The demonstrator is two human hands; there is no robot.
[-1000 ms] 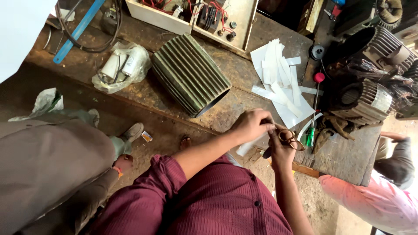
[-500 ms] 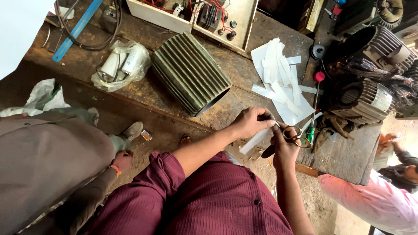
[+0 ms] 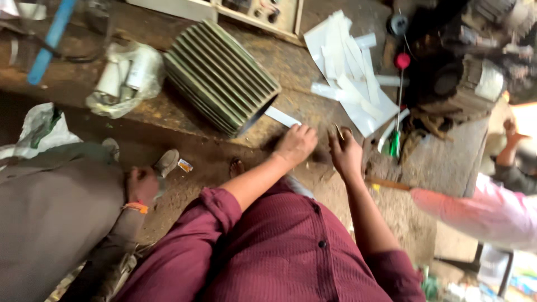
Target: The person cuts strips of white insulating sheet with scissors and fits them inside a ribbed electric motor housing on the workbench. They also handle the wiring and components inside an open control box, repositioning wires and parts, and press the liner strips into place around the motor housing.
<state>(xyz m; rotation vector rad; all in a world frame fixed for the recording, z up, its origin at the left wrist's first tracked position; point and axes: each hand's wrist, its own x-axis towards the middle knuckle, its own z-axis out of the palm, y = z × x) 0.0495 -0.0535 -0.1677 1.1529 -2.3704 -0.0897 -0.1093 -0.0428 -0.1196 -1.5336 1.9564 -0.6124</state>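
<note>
The left hand [image 3: 295, 144] pinches one end of a white paper strip [image 3: 282, 117], fingers closed over it at the bench edge, and the strip runs out toward ten o'clock until its far end lies just under the open mouth of the ribbed metal housing [image 3: 221, 75]. The right hand [image 3: 345, 152] sits just beside it at three o'clock, curled around the loops of what look like scissors [image 3: 339, 132]; the picture is too blurred to show whether the blades are apart or together. The strip looks thin, light and springy, stiff enough to hold a flat line yet easy to crease or tear, so I judge it best held as it is, near the end between thumb and fingertips, with no hard squeeze. At one o'clock from the hands lies a heap of paper offcuts [image 3: 349, 67], and at two o'clock a screwdriver with a red knob [image 3: 400, 84] rests beside a dark electric motor [image 3: 464, 78]. The wooden bench [image 3: 291, 61] is worn, brown, stained and crowded; a crumpled plastic bag [image 3: 126, 78] holding pale tubes sits at ten o'clock, a blue bar [image 3: 50, 42] beyond it. Below the bench is a dirt floor [image 3: 190, 184]. Another person's grey sleeve [image 3: 56, 212] fills the eight o'clock side, and a pink sleeve [image 3: 475, 210] reaches in at four o'clock.
</note>
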